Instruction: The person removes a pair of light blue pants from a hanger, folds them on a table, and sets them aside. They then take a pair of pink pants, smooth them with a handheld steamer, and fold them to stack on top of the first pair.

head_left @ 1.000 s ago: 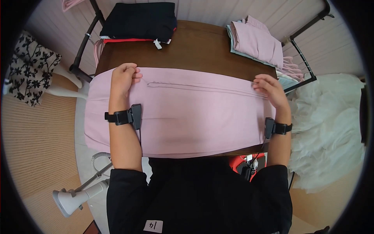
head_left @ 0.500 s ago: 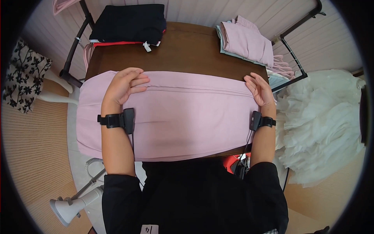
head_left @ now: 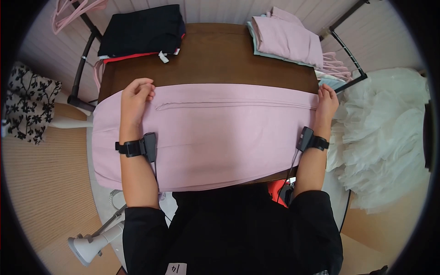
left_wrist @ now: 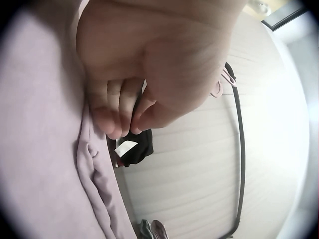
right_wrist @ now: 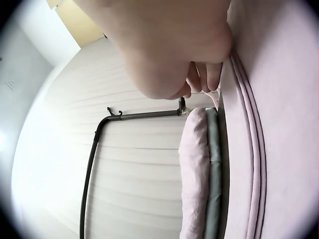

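A folded pink garment [head_left: 206, 137] spreads across the brown table, with a long narrow fold running near its far edge. My left hand [head_left: 135, 103] is over the garment's left part, its fingers bent toward the far edge. In the left wrist view, the fingers [left_wrist: 115, 124] are loosely bent near the thumb, and no cloth shows between them. At the garment's right end is my right hand [head_left: 326, 104], its fingertips by the far right corner. The right wrist view shows the edge of that palm against the pink cloth, its fingers [right_wrist: 202, 77] loosely bent.
Dark folded clothes [head_left: 142, 32] lie at the table's far left, over a red piece. A pink and grey-green folded stack [head_left: 288, 39] sits far right. Black rack bars [head_left: 82, 75] flank the table [head_left: 215, 55]. A white ruffled dress [head_left: 380, 142] stands to the right.
My left hand's fingers went from bent to spread over the cloth and are bent again. The right hand has moved outward to the garment's right end. The garment stays spread.
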`<move>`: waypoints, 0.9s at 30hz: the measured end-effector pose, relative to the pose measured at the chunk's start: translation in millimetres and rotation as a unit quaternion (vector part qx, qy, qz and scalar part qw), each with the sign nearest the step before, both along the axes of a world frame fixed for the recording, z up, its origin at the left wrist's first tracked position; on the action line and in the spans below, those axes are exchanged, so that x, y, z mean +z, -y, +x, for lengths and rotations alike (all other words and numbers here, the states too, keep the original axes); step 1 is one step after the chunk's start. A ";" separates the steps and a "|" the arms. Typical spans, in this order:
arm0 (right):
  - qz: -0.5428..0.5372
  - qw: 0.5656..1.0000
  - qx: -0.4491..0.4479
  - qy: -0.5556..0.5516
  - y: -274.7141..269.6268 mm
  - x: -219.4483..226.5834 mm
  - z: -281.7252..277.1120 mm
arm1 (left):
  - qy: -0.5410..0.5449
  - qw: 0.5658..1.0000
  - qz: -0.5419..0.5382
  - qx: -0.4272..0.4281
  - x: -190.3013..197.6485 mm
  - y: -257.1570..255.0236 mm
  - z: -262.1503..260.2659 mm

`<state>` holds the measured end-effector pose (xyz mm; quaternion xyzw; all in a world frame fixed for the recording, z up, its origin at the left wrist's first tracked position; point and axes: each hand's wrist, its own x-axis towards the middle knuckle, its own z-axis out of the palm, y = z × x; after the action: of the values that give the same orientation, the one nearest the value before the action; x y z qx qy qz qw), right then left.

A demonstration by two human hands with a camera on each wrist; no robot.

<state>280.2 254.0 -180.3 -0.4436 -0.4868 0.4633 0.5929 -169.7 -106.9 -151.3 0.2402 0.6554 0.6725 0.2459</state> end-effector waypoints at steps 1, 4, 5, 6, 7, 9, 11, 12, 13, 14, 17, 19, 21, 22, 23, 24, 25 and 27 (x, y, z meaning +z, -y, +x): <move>0.021 0.998 0.010 0.050 4.1 2.7 0.7 | -0.017 1.000 -0.007 -0.017 -4.5 0.1 -2.7; 0.107 0.931 0.032 0.348 39.4 36.2 -17.5 | -0.082 0.996 -0.028 -0.022 -10.1 2.8 -5.4; 0.130 0.898 0.097 0.409 36.6 32.8 -14.1 | -0.118 0.992 -0.047 -0.017 -9.9 3.7 -5.9; 0.133 0.899 0.115 0.402 38.3 26.7 -15.6 | -0.124 0.990 -0.062 -0.016 -7.6 4.0 -3.7; 0.154 0.832 0.134 0.516 40.3 21.3 -16.3 | -0.129 0.989 -0.075 -0.018 -5.8 3.4 -1.7; 0.066 0.717 0.187 0.669 50.3 23.8 -29.1 | -0.251 0.964 -0.084 -0.010 -3.6 1.5 -0.5; 0.051 0.711 0.194 0.674 56.8 29.3 -36.5 | -0.365 0.927 -0.088 -0.011 -6.0 0.7 1.3; 0.032 0.705 0.197 0.681 58.0 31.0 -38.3 | -0.402 0.901 -0.156 -0.050 -9.7 0.8 2.3; 0.035 0.703 0.197 0.682 57.1 31.8 -39.0 | -0.434 0.869 -0.223 -0.088 -13.0 1.1 2.7; 0.025 0.702 0.203 0.682 56.1 31.9 -38.9 | -0.432 0.870 -0.223 -0.085 -11.7 1.0 4.0; 0.011 0.694 0.209 0.689 58.1 31.0 -39.7 | -0.463 0.820 -0.308 -0.135 -10.7 -0.1 7.9; 0.010 0.687 0.202 0.698 57.0 34.3 -40.2 | -0.489 0.796 -0.336 -0.120 -13.7 -2.0 9.0; 0.003 0.689 0.206 0.695 58.0 34.5 -43.9 | -0.497 0.790 -0.337 -0.121 -14.4 -2.3 8.2; 0.000 0.689 0.199 0.697 55.7 31.8 -44.9 | -0.508 0.780 -0.345 -0.118 -14.4 -1.4 6.8; 0.011 0.693 0.204 0.692 52.1 28.2 -45.1 | -0.513 0.775 -0.348 -0.119 -15.2 -0.6 4.6; 0.021 0.697 0.208 0.686 49.7 27.4 -45.1 | -0.517 0.776 -0.340 -0.127 -15.6 -0.6 2.8; 0.015 0.699 0.197 0.688 46.7 26.7 -45.3 | -0.517 0.772 -0.351 -0.117 -15.3 -1.1 1.0; 0.042 0.707 0.212 0.673 44.3 27.7 -53.7 | -0.521 0.761 -0.371 -0.105 -15.1 -2.0 -4.2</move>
<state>226.6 209.7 -152.6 -0.4979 -0.8567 0.1342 0.0120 -173.9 -105.0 -166.4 0.5105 0.8518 0.1178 0.0053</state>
